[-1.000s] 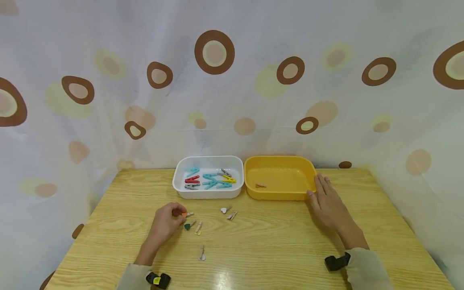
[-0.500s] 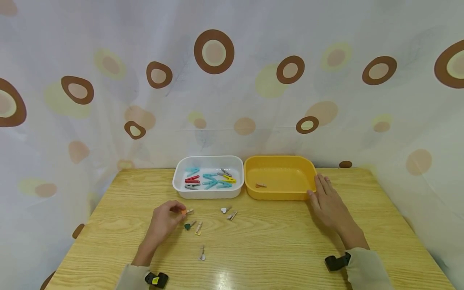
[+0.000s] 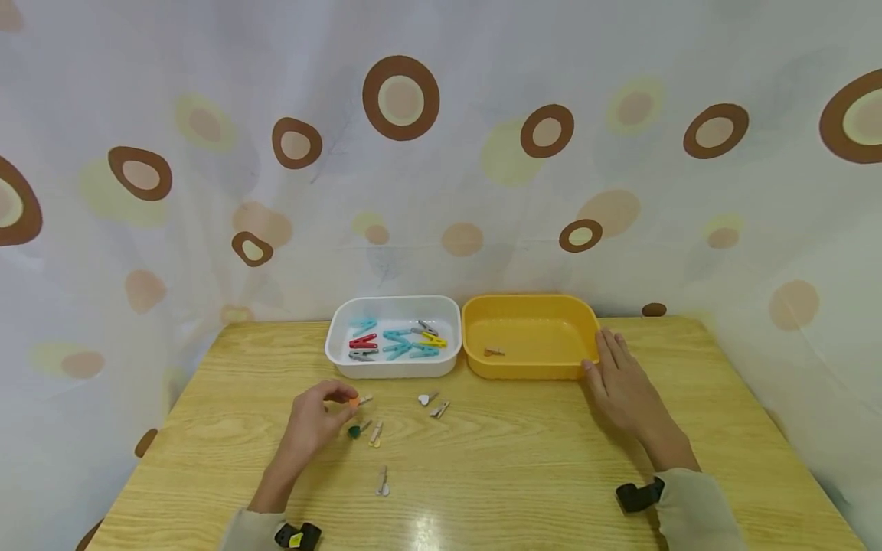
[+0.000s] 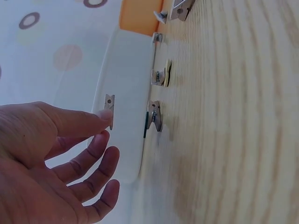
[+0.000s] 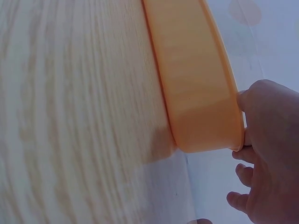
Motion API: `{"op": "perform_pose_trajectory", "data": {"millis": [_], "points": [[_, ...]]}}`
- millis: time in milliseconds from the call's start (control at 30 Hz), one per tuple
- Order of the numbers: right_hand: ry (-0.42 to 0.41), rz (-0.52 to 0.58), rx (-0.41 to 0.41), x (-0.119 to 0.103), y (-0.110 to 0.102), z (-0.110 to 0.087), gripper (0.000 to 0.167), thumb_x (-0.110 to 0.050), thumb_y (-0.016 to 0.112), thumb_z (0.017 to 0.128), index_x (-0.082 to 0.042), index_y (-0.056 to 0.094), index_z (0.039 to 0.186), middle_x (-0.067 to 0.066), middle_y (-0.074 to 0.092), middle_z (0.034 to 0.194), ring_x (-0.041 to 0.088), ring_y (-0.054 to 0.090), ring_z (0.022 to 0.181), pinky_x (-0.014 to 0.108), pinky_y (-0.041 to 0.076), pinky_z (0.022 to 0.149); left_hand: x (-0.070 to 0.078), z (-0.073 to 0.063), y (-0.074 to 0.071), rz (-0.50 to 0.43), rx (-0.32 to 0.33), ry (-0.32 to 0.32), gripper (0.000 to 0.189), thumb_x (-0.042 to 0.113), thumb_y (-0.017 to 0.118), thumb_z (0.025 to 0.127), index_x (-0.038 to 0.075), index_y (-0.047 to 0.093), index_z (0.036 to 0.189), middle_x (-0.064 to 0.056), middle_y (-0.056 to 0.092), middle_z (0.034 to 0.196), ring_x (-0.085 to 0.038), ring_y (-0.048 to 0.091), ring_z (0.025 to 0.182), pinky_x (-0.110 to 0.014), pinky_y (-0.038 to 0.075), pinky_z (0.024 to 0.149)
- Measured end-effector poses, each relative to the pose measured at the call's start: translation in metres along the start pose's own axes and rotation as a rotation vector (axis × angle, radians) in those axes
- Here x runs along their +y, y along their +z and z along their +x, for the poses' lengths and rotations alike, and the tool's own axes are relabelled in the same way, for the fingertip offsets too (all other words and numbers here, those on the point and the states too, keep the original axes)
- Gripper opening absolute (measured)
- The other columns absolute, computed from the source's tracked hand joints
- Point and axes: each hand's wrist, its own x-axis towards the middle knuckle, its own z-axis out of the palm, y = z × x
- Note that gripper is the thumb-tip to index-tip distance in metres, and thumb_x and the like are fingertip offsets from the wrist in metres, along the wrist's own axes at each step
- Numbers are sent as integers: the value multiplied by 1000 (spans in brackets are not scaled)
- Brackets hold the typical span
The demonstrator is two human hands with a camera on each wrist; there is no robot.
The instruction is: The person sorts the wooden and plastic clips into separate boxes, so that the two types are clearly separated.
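My left hand [image 3: 318,419] pinches a small wooden clothespin [image 3: 364,399] with an orange decoration between thumb and forefinger; in the left wrist view the pin [image 4: 110,111] stands clear of the table surface. Close by lie a green-topped clothespin [image 3: 358,430] and a yellow-topped one [image 3: 375,435]. Another with a white decoration [image 3: 382,482] lies nearer me. Two more pins, a white heart one [image 3: 426,399] and a pale one [image 3: 439,409], lie farther right. My right hand [image 3: 625,394] rests at the near right corner of the yellow tray [image 3: 530,372], fingers extended along its rim.
A white tray [image 3: 400,370] with several plastic clothespins in blue, red, grey and yellow stands left of the yellow one, side by side. Inside the yellow tray lies one small wooden pin [image 3: 494,351]. A patterned curtain [image 3: 441,191] hangs right behind the table [image 3: 510,474].
My left hand has lifted the orange-topped clothespin slightly and moved a little away from the green one. The right hand stays at the yellow tray's corner.
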Motion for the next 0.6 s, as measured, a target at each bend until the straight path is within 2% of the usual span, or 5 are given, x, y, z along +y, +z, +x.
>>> {"op": "perform_pose_trajectory", "data": {"millis": [100,333,600], "points": [[6,-15,-14,-1,0,1,68,-36,29,114,13,13,158,36,14,164,52,10,152,65,15,119,2,-2,2,-10,-9,-2,15,-1,82,84,7,75,95,-3,72,92,-24,67,91,-44,53,80],[17,-66,-32,0,-3,2,69,-39,26,114,12,12,159,33,14,165,51,10,152,72,20,114,14,-1,5,-7,-19,50,15,1,82,85,10,76,96,-2,73,94,-24,67,94,-46,52,79],[39,-77,-58,-2,-4,0,70,-41,23,114,11,11,159,33,12,165,50,7,153,73,18,114,25,1,9,-22,-31,63,16,1,83,85,9,76,97,-2,72,96,-25,67,95,-44,51,78]]}}
